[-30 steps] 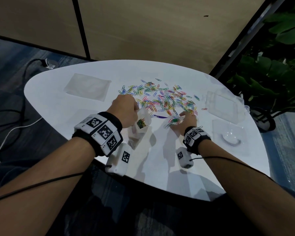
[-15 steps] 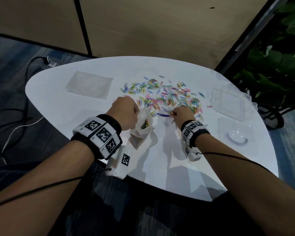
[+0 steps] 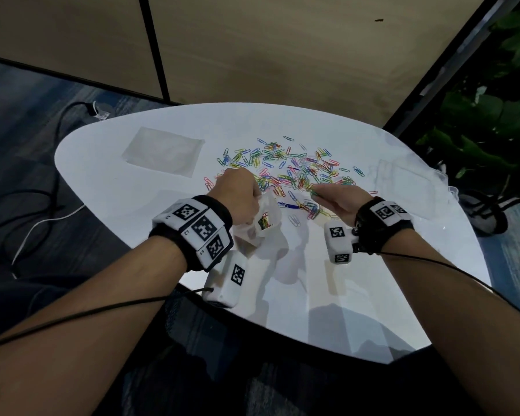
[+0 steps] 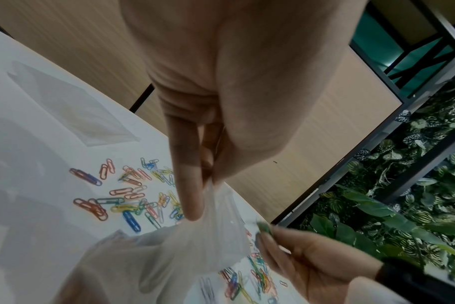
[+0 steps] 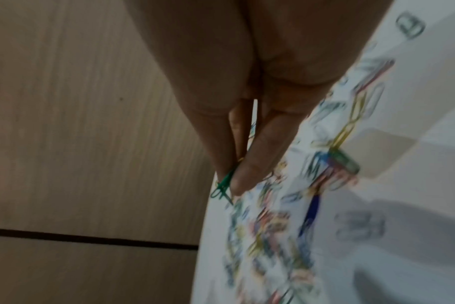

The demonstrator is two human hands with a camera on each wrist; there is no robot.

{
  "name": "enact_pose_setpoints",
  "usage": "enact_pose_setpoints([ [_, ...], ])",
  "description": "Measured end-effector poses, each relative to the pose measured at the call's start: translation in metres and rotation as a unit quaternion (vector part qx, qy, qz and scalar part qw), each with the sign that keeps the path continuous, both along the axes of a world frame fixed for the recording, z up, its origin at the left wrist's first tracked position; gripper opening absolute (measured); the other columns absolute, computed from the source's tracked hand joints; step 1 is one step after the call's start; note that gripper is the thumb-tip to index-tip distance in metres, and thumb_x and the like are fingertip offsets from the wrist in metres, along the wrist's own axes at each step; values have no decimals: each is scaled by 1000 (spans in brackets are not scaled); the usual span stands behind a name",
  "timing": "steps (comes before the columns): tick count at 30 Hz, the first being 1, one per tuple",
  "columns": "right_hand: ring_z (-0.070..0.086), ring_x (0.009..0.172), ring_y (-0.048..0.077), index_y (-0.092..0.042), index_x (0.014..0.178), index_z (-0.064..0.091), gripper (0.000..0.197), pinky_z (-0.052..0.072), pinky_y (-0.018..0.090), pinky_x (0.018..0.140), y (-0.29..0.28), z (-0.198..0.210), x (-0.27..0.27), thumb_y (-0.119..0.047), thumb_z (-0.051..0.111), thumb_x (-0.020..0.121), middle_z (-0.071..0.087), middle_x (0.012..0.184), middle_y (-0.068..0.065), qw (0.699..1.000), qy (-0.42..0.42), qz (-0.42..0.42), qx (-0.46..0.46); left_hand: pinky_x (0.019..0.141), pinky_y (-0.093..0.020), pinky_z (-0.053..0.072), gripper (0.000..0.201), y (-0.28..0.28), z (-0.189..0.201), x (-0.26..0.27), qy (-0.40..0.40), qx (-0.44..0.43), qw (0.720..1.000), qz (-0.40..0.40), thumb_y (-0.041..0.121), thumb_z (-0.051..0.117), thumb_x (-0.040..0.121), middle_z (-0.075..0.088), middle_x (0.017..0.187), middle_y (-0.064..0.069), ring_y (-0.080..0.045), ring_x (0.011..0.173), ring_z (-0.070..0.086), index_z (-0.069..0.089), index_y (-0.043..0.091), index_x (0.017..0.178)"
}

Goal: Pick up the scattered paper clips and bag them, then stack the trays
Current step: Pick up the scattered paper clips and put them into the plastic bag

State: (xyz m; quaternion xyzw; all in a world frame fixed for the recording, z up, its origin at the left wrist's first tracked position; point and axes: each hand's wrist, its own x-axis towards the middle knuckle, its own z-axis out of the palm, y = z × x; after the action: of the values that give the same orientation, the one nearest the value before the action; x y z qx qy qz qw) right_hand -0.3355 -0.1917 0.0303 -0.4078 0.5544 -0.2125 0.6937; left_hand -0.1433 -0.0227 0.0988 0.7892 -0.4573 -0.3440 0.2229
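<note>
Paper clips (image 3: 294, 172) in many colours lie scattered over the far middle of the white bench (image 3: 132, 205), a loose heap thickest between the two hands. The left hand (image 3: 237, 196) pinches the rim of a small clear plastic bag (image 3: 261, 226) between thumb and fingers; in the left wrist view the bag (image 4: 190, 246) hangs from those fingertips with its mouth open toward the right. A few coloured clips already sit inside the bag, seen through its mouth in the head view. The right hand (image 3: 339, 199) is just right of the bag, above the heap, its thumb and fingers pressed together on a green paper clip (image 5: 223, 185); the same pinch shows at the lower right of the left wrist view (image 4: 264, 225). The right wrist view is blurred, so I cannot tell whether more than one clip is held. A flat clear bag (image 3: 162, 151) lies on the far left of the bench, well apart from the heap. Two clear plastic trays rest near the right edge, one farther (image 3: 403, 181) and one nearer (image 3: 433, 223), side by side, not stacked. A leafy plant (image 3: 493, 130) stands beyond the bench's right side.
</note>
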Motion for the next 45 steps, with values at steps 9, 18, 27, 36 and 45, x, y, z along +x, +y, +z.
enact_pose_setpoints([
  [9,72,73,15,6,95,71,11,59,20,71,78,29,42,1,69,85,74,83,12,991,-53,116,-41,74,-41,65,15,-10,-2,-16,16,-29,999,21,1,63,91,76,96,-15,-26,69,77,75,1,99],
  [18,74,82,27,-10,102,74,24,60,38,80,78,51,47,-2,53,93,74,90,3,904,111,300,-285,79,-41,64,20,-11,1,-7,22,-46,997,51,-2,58,90,77,89,-16,-28,72,77,77,-1,95],
  [27,72,86,30,2,111,65,59,60,45,79,12,-7,-81,-15,90,60,72,96,14,779,541,311,-57,73,-41,65,20,0,6,9,15,-24,999,31,-3,60,91,77,95,-13,-26,67,77,77,4,99],
  [36,55,120,32,-13,129,57,45,44,34,102,20,-61,-32,-18,63,85,57,131,15,805,496,172,-277,77,-41,64,23,15,6,22,2,-24,999,41,-4,55,90,76,91,-17,-29,78,76,77,0,95],
  [45,14,146,41,-29,155,9,90,26,53,113,36,-60,13,-73,44,84,5,164,5,688,546,365,-310,81,-41,63,24,29,10,34,-10,-35,999,40,-4,55,91,75,96,-16,-32,80,76,76,2,101],
])
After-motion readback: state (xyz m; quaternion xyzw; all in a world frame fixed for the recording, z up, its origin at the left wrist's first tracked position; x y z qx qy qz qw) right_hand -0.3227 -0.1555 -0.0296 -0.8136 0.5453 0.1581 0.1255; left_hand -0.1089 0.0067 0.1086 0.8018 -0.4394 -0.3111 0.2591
